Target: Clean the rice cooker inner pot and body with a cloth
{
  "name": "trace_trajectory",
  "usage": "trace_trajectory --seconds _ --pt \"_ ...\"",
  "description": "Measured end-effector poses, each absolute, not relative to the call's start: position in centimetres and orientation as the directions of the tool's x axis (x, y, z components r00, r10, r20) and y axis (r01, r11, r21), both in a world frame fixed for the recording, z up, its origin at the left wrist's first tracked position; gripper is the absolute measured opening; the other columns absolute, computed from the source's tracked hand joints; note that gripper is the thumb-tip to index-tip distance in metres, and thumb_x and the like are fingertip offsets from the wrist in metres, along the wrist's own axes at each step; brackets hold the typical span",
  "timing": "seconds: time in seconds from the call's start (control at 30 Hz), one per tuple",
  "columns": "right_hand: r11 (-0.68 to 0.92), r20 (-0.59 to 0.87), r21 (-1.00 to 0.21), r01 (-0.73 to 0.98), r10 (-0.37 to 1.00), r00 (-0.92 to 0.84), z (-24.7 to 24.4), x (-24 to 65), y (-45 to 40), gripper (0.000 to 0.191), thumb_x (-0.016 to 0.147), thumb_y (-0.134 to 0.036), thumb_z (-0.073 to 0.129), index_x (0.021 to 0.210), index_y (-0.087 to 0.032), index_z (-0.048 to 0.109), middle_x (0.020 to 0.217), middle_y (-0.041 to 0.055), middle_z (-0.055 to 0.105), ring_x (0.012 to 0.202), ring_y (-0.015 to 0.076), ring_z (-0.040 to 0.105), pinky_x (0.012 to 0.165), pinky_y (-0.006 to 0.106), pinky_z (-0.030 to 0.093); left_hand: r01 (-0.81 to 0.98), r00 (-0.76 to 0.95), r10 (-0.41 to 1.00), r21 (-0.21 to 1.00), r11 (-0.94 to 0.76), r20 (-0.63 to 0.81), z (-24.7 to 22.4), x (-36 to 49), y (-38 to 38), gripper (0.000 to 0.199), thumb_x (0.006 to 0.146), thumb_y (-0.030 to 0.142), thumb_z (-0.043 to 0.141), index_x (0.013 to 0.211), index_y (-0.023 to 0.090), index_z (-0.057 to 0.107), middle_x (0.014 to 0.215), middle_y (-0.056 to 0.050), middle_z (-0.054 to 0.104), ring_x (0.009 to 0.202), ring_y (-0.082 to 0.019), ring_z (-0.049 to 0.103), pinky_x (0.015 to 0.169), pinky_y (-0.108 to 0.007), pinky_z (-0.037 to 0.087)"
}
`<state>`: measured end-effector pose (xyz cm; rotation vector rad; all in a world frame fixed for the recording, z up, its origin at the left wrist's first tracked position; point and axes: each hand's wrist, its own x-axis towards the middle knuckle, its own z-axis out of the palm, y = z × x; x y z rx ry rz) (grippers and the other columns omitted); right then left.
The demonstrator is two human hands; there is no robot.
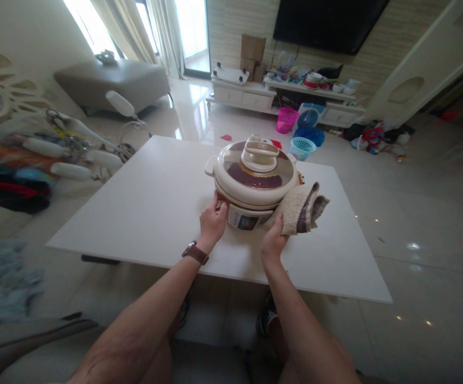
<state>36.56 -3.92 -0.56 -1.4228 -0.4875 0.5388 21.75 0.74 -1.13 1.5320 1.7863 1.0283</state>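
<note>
Cream cooker [251, 198] with black-centred panel [247, 221], beige cloth [294, 211] banded dark brown, white table [155, 202]

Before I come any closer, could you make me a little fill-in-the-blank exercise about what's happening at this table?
1. The folded cloth is in the person's ____ hand.
2. The left hand, touching the electric cooker, has a wristwatch with a ____ strap at its wrist.
3. The tabletop beneath the electric cooker is ____ in colour.
4. Across the room, the black television is mounted on the ____.

Missing words: right; brown; white; wall.
</note>
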Motion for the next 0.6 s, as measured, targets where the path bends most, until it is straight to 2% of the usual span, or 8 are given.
trace_trajectory --seconds 0.1,0.23,0.3,0.4,0.47,0.53,0.6 --pt "0.082 -0.026 -0.993 -0.085 0.550 0.835 -0.4 37.1 -3.4 0.074 0.088 -0.057 0.063 0.143 -0.008 0.061 0.152 0.0175 0.061 0.148 0.0274 0.053 0.128 0.045 0.038 0.547 -0.184 0.981 0.835 0.048 0.064 -1.1 21.7 0.7 0.060 0.105 0.046 0.046 0.160 0.021 0.051 0.104 -0.011 0.082 0.097 -0.025 0.075 0.088 -0.033 0.049" --pt "0.105 -0.073 -0.982 -0.155 0.548 0.834 -1.1 39.5 -1.9 0.067 0.088 -0.050 0.061 0.143 -0.011 0.061 0.152 0.0127 0.062 0.143 0.0237 0.057 0.127 0.044 0.040 0.535 -0.181 0.982 0.843 0.053 0.054 -0.9 21.7 0.6 0.062 0.105 0.047 0.047 0.160 0.020 0.049 0.106 -0.012 0.082 0.099 -0.026 0.075 0.089 -0.034 0.050" --pt "0.081 -0.174 -0.963 -0.258 0.544 0.821 -1.7 40.4 -1.4 0.066 0.088 -0.048 0.061 0.143 -0.012 0.061 0.151 0.0115 0.063 0.141 0.0228 0.059 0.125 0.043 0.044 0.532 -0.184 0.982 0.845 0.059 0.048 -0.8 21.7 0.6 0.062 0.105 0.047 0.047 0.161 0.020 0.049 0.107 -0.012 0.082 0.100 -0.026 0.075 0.090 -0.034 0.050" --pt "-0.041 -0.406 -0.890 -0.454 0.523 0.749 -2.7 40.7 -1.4 0.065 0.089 -0.047 0.058 0.142 -0.010 0.060 0.146 0.0134 0.066 0.134 0.0251 0.065 0.118 0.045 0.052 0.542 -0.193 0.980 0.838 0.070 0.044 -0.7 21.8 0.6 0.062 0.105 0.047 0.047 0.161 0.019 0.049 0.109 -0.012 0.082 0.102 -0.026 0.075 0.091 -0.034 0.050" --pt "-0.120 -0.479 -0.861 -0.494 0.515 0.711 -3.1 40.3 -1.7 0.064 0.090 -0.047 0.056 0.140 -0.009 0.061 0.142 0.0144 0.069 0.132 0.0272 0.067 0.116 0.048 0.052 0.553 -0.202 0.978 0.830 0.077 0.044 -0.7 22.0 0.6 0.062 0.105 0.046 0.046 0.161 0.019 0.049 0.110 -0.012 0.082 0.103 -0.026 0.074 0.091 -0.033 0.049" --pt "-0.135 -0.429 -0.896 -0.423 0.508 0.747 -3.1 39.7 -2.2 0.063 0.090 -0.049 0.056 0.138 -0.009 0.064 0.141 0.0148 0.069 0.134 0.0277 0.065 0.120 0.048 0.048 0.560 -0.210 0.977 0.824 0.081 0.046 -0.7 22.1 0.6 0.062 0.105 0.045 0.046 0.161 0.019 0.049 0.111 -0.013 0.082 0.104 -0.026 0.074 0.091 -0.033 0.049" --pt "-0.077 -0.274 -0.958 -0.277 0.532 0.801 -2.7 39.0 -2.7 0.065 0.091 -0.053 0.055 0.139 -0.010 0.063 0.146 0.0152 0.066 0.142 0.0266 0.058 0.126 0.046 0.042 0.562 -0.214 0.976 0.823 0.084 0.047 -0.7 22.2 0.6 0.061 0.105 0.044 0.046 0.161 0.019 0.048 0.112 -0.013 0.082 0.104 -0.026 0.075 0.091 -0.033 0.050"
